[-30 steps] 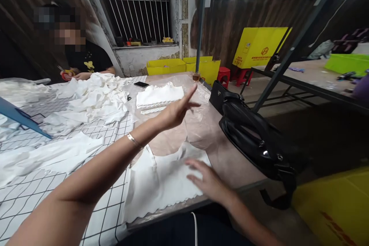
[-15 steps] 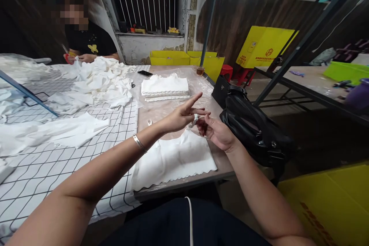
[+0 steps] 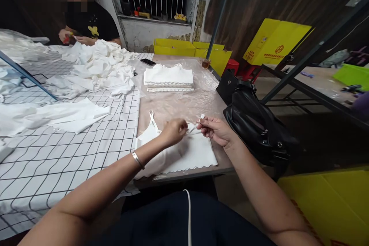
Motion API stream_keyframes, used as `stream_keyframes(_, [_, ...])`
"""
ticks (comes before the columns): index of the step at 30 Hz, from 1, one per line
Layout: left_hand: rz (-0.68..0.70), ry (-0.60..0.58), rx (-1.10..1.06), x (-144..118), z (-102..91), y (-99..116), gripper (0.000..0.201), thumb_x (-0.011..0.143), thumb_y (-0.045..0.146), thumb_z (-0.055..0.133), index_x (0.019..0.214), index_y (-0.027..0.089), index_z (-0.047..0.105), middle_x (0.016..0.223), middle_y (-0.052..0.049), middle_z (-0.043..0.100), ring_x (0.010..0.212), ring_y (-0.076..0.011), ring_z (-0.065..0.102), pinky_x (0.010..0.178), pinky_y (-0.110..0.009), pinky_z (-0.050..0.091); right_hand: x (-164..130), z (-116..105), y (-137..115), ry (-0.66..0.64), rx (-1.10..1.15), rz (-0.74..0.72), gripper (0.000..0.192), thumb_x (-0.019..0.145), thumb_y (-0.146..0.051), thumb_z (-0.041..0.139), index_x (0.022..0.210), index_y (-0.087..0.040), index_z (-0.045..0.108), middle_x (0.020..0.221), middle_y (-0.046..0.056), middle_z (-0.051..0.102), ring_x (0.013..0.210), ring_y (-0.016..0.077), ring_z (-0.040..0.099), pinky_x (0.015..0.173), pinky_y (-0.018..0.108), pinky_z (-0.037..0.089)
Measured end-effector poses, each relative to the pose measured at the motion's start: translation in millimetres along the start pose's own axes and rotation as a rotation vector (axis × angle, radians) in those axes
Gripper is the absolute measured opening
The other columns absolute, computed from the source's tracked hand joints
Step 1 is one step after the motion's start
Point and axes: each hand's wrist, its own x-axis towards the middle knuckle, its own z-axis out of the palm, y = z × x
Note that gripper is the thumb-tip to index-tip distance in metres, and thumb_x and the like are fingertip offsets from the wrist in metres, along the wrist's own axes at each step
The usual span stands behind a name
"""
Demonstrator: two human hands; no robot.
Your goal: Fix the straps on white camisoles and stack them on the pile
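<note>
A white camisole (image 3: 193,155) with a scalloped hem lies flat at the table's near edge. Its left strap (image 3: 154,121) stands up in a loop. My right hand (image 3: 215,130) pinches the other white strap (image 3: 194,127) between thumb and fingers, and a small white end pokes out above the fingertips. Just left of it, over the camisole, my left hand (image 3: 174,130) has its fingers curled together close to that strap. Blur and the hand itself hide whether anything sits between them.
Beyond is a stack of folded white tops (image 3: 168,78), with a phone (image 3: 148,62) and a glass of tea (image 3: 205,63) nearby. White garments (image 3: 98,69) heap at left, where a person holds red-handled scissors (image 3: 67,38). A black bag (image 3: 253,111) borders the right edge.
My left hand has drawn back to the left and its spread fingers have curled in. The right hand now raises a strap at its fingertips. The view has tilted down slightly.
</note>
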Motion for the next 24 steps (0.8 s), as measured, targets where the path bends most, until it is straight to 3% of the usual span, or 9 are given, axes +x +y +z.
stream_keyframes(2, [-0.002, -0.082, 0.178, -14, 17.3, -7, 0.013, 0.086, 0.031, 0.061, 0.087, 0.019, 0.064, 0.099, -0.009, 0.068, 0.099, -0.0282, 0.059, 0.089, -0.045, 0.038, 3, -5, 7, 0.039, -0.030, -0.025, 0.042, 0.055, -0.046, 0.087, 0.067, -0.016, 0.061, 0.059, -0.003, 0.061, 0.048, 0.0053, 0.049, 0.043, 0.018, 0.034])
stream_keyframes(5, [-0.006, -0.083, 0.316, -25, 35.3, -10, 0.024, 0.084, 0.040, 0.063, 0.095, 0.019, 0.064, 0.107, -0.012, 0.064, 0.106, -0.0322, 0.054, 0.089, -0.047, 0.034, 5, -9, 20, 0.101, -0.129, -0.076, 0.042, 0.056, -0.047, 0.086, 0.065, -0.016, 0.059, 0.056, -0.004, 0.058, 0.046, 0.0047, 0.047, 0.042, 0.018, 0.032])
stream_keyframes(10, [-0.094, -0.113, 0.253, -16, 40.7, -6, 0.029, 0.081, 0.039, 0.067, 0.103, 0.021, 0.063, 0.114, -0.012, 0.061, 0.112, -0.0317, 0.051, 0.089, -0.045, 0.034, 10, -14, 28, 0.141, -0.186, -0.078, 0.043, 0.051, -0.046, 0.087, 0.069, -0.016, 0.062, 0.068, 0.003, 0.067, 0.059, 0.0111, 0.059, 0.049, 0.021, 0.040])
stream_keyframes(15, [-0.110, -0.148, 0.105, -8, 39.4, -3, 0.014, 0.079, 0.030, 0.068, 0.090, 0.021, 0.069, 0.105, -0.009, 0.069, 0.110, -0.0306, 0.053, 0.090, -0.044, 0.033, 25, -25, 12, 0.393, -0.214, -0.419, 0.040, 0.057, -0.049, 0.082, 0.072, -0.020, 0.060, 0.064, -0.002, 0.060, 0.060, 0.0112, 0.054, 0.055, 0.024, 0.043])
stream_keyframes(21, [-0.140, -0.092, -0.047, -11, 42.5, -4, 0.015, 0.081, 0.035, 0.067, 0.084, 0.021, 0.073, 0.099, -0.006, 0.073, 0.106, -0.0289, 0.054, 0.095, -0.045, 0.031, 22, -24, 35, 0.068, -0.566, -0.333, 0.028, 0.069, -0.044, 0.071, 0.070, -0.018, 0.059, 0.069, -0.001, 0.058, 0.066, 0.0135, 0.051, 0.063, 0.027, 0.043])
stream_keyframes(24, [-0.144, -0.084, -0.066, -11, 43.2, -4, 0.014, 0.082, 0.034, 0.066, 0.083, 0.021, 0.074, 0.096, -0.006, 0.073, 0.104, -0.0277, 0.055, 0.096, -0.046, 0.030, 19, -21, 49, 0.030, -0.718, -0.368, 0.021, 0.071, -0.037, 0.065, 0.065, -0.019, 0.055, 0.070, -0.001, 0.055, 0.068, 0.0137, 0.049, 0.064, 0.027, 0.040])
